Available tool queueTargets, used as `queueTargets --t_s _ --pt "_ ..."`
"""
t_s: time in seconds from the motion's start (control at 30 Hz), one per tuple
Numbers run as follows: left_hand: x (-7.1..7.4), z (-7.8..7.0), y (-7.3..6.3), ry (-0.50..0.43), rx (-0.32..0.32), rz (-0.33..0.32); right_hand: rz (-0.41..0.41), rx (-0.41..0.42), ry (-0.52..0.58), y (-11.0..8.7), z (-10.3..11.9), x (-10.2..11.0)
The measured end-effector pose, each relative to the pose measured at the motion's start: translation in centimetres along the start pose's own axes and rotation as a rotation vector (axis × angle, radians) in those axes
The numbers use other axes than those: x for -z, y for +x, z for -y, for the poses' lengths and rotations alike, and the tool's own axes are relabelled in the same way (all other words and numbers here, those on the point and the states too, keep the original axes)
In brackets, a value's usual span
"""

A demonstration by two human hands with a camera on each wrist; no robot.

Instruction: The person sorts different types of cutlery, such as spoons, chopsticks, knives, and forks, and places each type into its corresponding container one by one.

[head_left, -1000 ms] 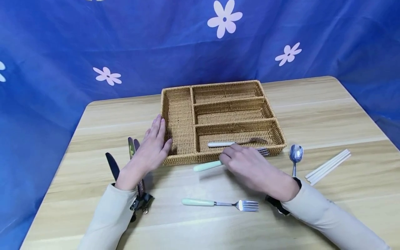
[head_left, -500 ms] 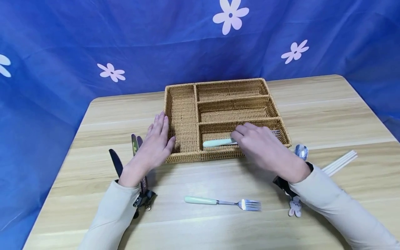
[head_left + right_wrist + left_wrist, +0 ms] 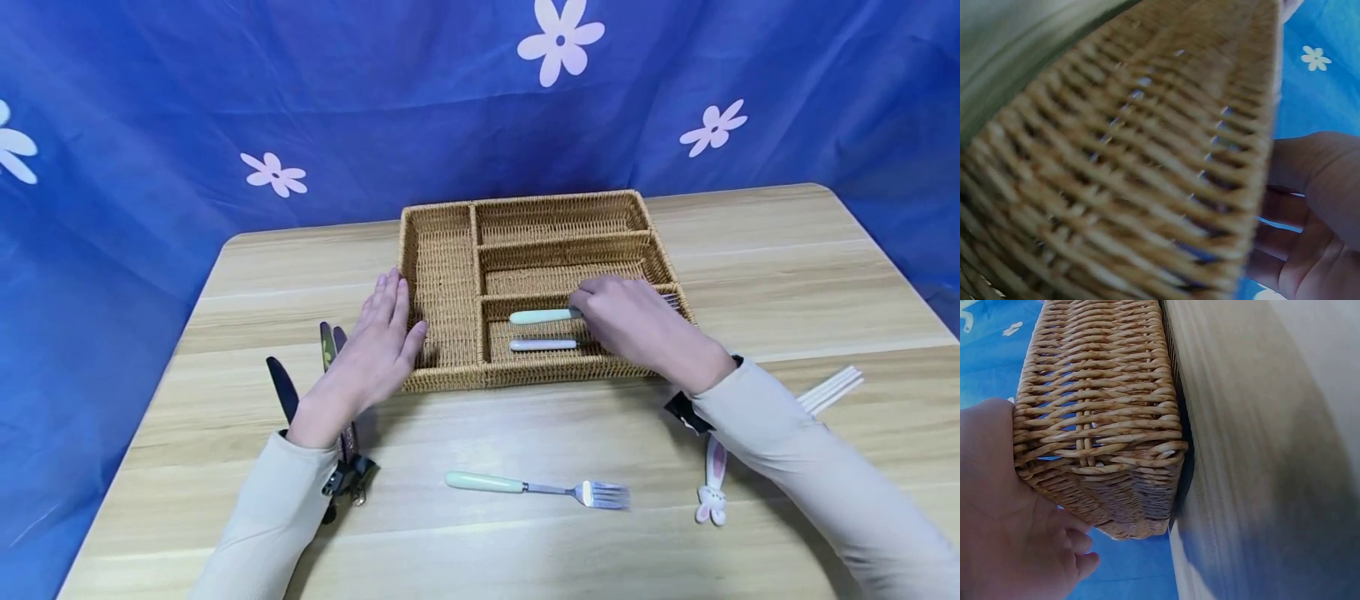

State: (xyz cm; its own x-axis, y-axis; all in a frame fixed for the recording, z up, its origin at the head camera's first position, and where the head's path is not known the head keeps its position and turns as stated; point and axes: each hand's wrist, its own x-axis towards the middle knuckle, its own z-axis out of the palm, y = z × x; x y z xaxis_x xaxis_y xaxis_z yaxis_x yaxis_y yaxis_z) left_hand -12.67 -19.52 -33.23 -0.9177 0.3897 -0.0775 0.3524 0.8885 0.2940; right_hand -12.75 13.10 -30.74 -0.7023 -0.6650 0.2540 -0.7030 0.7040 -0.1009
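A woven wicker cutlery tray (image 3: 476,275) with several compartments stands on the table. My right hand (image 3: 637,323) is over its front compartment and pinches a fork with a mint-green handle (image 3: 542,317); its tines show beyond the hand. Just in front of that handle lies a piece of cutlery with a pale lilac handle (image 3: 543,344), its other end under my hand. My left hand (image 3: 372,357) rests at the tray's front left corner, fingers extended along the left side. In the right wrist view, the wicker wall (image 3: 1147,150) hides the fork and my fingertips (image 3: 1266,265).
Another mint-handled fork (image 3: 487,482) lies on the table in front of the tray. Several knives (image 3: 282,389) lie left, partly under my left wrist. A rabbit-ended handle (image 3: 712,502) and white sticks (image 3: 831,390) lie right, partly covered by my right arm. A blue flowered cloth (image 3: 420,100) hangs behind.
My right hand has carried the mint-handled fork from in front of the tray into the front compartment and toward its back. The view has shifted slightly; my left hand stays at the corner.
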Motion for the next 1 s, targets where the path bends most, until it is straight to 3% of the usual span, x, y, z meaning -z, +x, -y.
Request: queueTargets --t_s 0.37,0.73,1.0 --pt "0.0 -0.2 -0.2 -0.004 0.006 0.015 0.128 -0.028 0.027 0.7 -0.7 -1.7" --pt "0.2 -0.2 -0.3 0.006 -0.005 0.012 0.141 -0.027 0.016 1.0 -0.8 -2.4" --pt "0.2 -0.3 -0.3 -0.016 0.009 0.005 0.235 -0.004 0.07 1.1 -0.9 -2.3"
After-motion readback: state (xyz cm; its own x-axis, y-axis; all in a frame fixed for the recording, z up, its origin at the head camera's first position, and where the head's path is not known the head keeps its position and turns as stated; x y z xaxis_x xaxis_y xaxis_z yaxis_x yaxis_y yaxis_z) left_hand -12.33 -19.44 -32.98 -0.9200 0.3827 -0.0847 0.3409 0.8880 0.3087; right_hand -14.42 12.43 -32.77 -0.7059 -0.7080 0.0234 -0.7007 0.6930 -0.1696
